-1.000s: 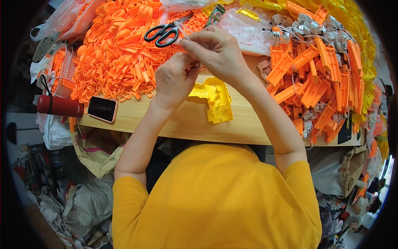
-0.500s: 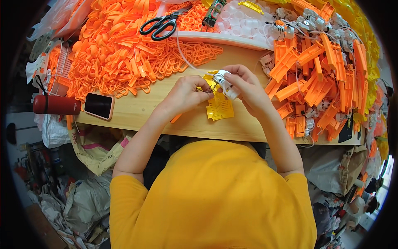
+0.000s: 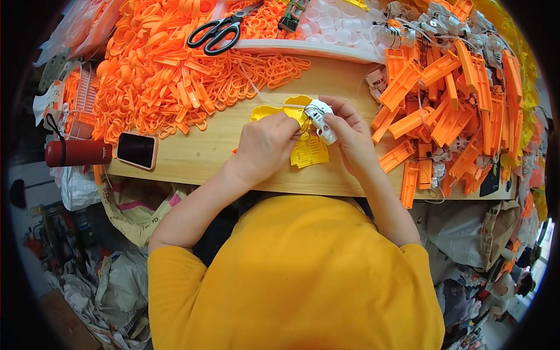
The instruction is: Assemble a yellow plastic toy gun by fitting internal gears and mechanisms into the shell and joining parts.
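first, a red flask (image 3: 81, 153) and phone (image 3: 137, 151) lie at the edge of the wooden table (image 3: 204, 157), crumpled bags (image 3: 123, 283) below; orange parts (image 3: 166, 73) are heaped; the left hand (image 3: 268, 143) is narrowed at dark wires (image 3: 313, 109), its hold unclear; the right hand (image 3: 354, 134) grips a white module (image 3: 322, 125) over a yellow shell (image 3: 309, 154); rightmost, orange housings (image 3: 449, 122) are piled

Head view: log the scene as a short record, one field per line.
Right grip: holding a white part between thumb and fingers
Left grip: fingers bent beside dark wires; hold unclear
Below the hands: yellow shell on a wooden table, partly hidden
Left side: red bottle, phone, orange pile
Far side: scissors, white tray
Right side: heap of orange pieces
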Available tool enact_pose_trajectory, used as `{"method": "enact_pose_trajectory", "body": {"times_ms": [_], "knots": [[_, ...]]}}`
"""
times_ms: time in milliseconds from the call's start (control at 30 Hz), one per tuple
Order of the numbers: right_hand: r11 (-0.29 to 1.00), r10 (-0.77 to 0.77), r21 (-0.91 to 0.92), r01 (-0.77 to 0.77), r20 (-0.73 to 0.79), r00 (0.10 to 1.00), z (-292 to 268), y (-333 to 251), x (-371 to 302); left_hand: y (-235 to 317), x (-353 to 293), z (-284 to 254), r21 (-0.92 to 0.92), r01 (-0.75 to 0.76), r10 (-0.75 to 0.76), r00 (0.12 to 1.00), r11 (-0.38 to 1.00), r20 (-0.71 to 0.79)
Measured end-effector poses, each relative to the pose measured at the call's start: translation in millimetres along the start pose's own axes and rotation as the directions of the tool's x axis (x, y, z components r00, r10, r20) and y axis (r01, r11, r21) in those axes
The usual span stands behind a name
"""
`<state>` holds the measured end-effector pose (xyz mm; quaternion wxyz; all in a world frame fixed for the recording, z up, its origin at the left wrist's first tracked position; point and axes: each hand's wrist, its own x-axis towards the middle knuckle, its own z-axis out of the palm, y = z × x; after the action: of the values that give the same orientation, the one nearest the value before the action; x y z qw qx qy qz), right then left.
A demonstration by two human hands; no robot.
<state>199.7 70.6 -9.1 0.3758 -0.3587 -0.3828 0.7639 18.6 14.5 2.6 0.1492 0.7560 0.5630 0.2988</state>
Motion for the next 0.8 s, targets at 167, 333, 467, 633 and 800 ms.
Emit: {"method": "enact_pose_trajectory", "body": {"times_ms": [167, 333, 467, 633, 800], "knots": [[0.995, -0.052, -0.086, 0.049, -0.034, 0.998, 4, -1, -2, -3, -9, 9, 0.132, -0.127, 0.143, 0.983, 0.983, -0.119], [0.987, -0.104, -0.126, 0.096, -0.054, 0.993, 4, -10, 3, -10, -2, 0, -0.146, -0.014, 0.012, 1.0, 0.989, -0.014], [0.97, -0.139, -0.208, 0.125, -0.051, 0.989, 0, -15, 9, -15, 9, -21, -0.691, 0.519, -0.471, 0.835, 0.502, 0.285], [0.947, -0.17, -0.286, 0.144, -0.067, 0.983, 7, -13, 10, 14, 15, -24, 0.058, 0.047, -0.038, 0.989, 0.997, -0.141], [0.806, -0.332, -0.502, 0.314, 0.056, 0.942, 11, 0, 10, 7, 27, 0, -0.192, -0.108, 0.103, 0.994, 0.975, -0.038]]}}
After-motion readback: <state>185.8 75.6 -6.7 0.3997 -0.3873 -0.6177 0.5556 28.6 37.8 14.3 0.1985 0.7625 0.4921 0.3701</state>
